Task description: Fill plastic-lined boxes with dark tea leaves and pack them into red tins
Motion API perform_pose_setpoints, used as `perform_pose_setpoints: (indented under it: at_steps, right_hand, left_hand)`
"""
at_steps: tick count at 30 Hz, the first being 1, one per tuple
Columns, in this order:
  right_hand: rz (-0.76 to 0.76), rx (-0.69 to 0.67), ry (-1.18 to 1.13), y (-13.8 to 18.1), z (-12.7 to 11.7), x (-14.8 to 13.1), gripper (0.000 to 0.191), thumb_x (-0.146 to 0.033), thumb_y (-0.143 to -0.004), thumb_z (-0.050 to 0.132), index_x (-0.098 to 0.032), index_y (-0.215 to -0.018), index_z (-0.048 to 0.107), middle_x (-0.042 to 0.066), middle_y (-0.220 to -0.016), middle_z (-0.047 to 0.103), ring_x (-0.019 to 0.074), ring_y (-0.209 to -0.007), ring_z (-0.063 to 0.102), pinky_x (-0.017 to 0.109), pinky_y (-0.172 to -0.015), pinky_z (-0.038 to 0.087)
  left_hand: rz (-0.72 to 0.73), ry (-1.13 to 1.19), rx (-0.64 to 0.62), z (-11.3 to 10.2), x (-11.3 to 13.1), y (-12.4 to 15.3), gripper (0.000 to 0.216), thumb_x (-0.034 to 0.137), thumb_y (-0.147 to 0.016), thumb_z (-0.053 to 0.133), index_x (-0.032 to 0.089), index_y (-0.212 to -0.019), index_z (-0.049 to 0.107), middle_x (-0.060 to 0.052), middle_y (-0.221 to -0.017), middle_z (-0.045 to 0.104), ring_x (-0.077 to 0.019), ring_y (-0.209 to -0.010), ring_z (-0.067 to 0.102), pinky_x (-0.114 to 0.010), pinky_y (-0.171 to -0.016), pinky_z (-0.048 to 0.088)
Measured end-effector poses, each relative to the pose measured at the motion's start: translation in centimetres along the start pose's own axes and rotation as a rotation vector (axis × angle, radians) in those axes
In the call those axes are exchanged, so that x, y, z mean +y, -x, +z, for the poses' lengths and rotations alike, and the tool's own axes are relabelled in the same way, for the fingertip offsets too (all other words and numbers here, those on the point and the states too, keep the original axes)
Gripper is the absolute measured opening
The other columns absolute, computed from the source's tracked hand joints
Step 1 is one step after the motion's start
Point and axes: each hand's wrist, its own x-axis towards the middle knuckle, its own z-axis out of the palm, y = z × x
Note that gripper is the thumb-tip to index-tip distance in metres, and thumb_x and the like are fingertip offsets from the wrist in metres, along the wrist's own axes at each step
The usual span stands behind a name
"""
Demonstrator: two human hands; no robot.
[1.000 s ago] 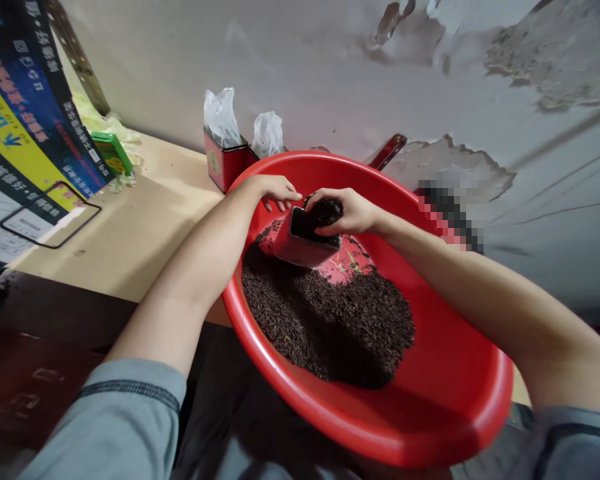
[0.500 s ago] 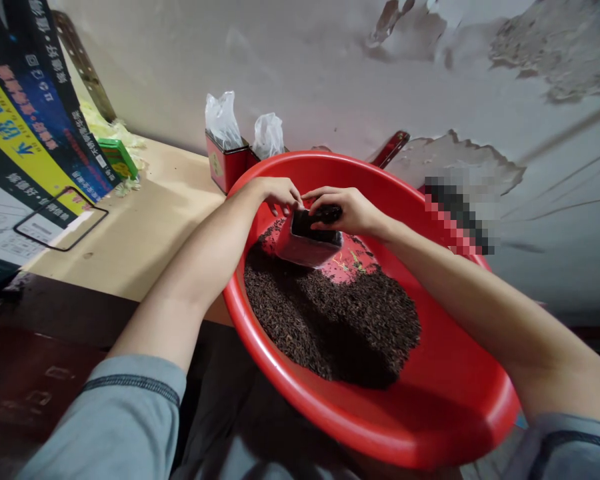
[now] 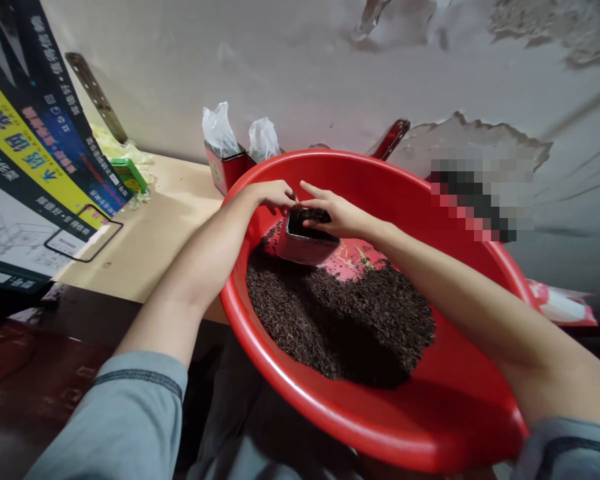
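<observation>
Here, at frame centre, the left hand [image 3: 273, 195] steadies the small red square tin [image 3: 304, 238] tilted inside the big red plastic basin [image 3: 360, 420], while the right hand [image 3: 337, 217], fingers spread, presses dark loose tea leaves [image 3: 340, 320] into it.

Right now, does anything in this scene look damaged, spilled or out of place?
Yes: the wall behind the red basin has peeling, flaking paint. The dark tea leaves all lie inside the basin; none looks spilled.
</observation>
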Motion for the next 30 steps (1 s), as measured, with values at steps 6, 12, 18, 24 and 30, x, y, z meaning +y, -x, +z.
perform_pose_setpoints:
  at_steps: [6,12,18,24,30]
  right_hand:
    - [-0.006,0.14,0.014,1.7,0.2,0.0,0.095,-0.051,-0.077,0.085,-0.026,-0.157,0.04,0.016,-0.169,0.02,0.0417,-0.157,0.022,0.067,-0.124,0.027]
    - [-0.294,-0.007,-0.046,7.9,3.4,-5.8,0.088,-0.041,-0.084,0.081,-0.038,-0.159,0.036,0.011,-0.171,0.018,0.0411,-0.156,0.023,0.068,-0.123,0.025]
    - [-0.175,-0.622,-0.193,9.2,9.6,-8.3,0.147,-0.032,-0.054,0.1,-0.029,-0.169,0.008,0.024,-0.172,-0.012,0.0511,-0.157,-0.006,0.079,-0.118,0.016]
    - [-0.033,-0.781,-0.238,6.5,11.7,-8.4,0.15,-0.027,-0.041,0.102,-0.025,-0.167,0.021,0.025,-0.172,-0.008,0.0544,-0.155,-0.009,0.075,-0.118,0.025]
    - [0.015,-0.752,-0.232,8.7,12.4,-9.7,0.144,-0.026,-0.041,0.102,-0.028,-0.164,0.029,0.024,-0.173,0.004,0.0548,-0.154,0.016,0.061,-0.116,0.042]
  left_hand:
    - [-0.037,-0.011,0.002,0.0,-0.2,-0.3,0.047,0.044,-0.077,0.076,0.023,-0.119,0.079,-0.008,-0.113,0.077,-0.0252,-0.11,0.07,-0.032,-0.09,0.055]
    - [-0.16,0.014,-0.079,0.0,-0.1,-0.4,0.046,0.055,-0.081,0.074,0.027,-0.117,0.08,-0.007,-0.105,0.077,-0.0257,-0.109,0.07,-0.034,-0.089,0.053]
    - [-0.198,-0.064,-0.094,0.3,0.2,-0.3,0.046,0.053,-0.083,0.072,0.027,-0.121,0.078,-0.008,-0.098,0.077,-0.0284,-0.107,0.072,-0.037,-0.085,0.053]
    - [-0.193,-0.09,-0.089,0.5,0.3,-0.5,0.046,0.048,-0.084,0.071,0.025,-0.123,0.077,-0.009,-0.097,0.077,-0.0289,-0.107,0.072,-0.038,-0.085,0.053]
    - [-0.193,-0.044,-0.136,0.6,0.4,-0.7,0.05,0.046,-0.084,0.071,0.026,-0.129,0.074,-0.008,-0.1,0.078,-0.0291,-0.106,0.073,-0.038,-0.085,0.053]
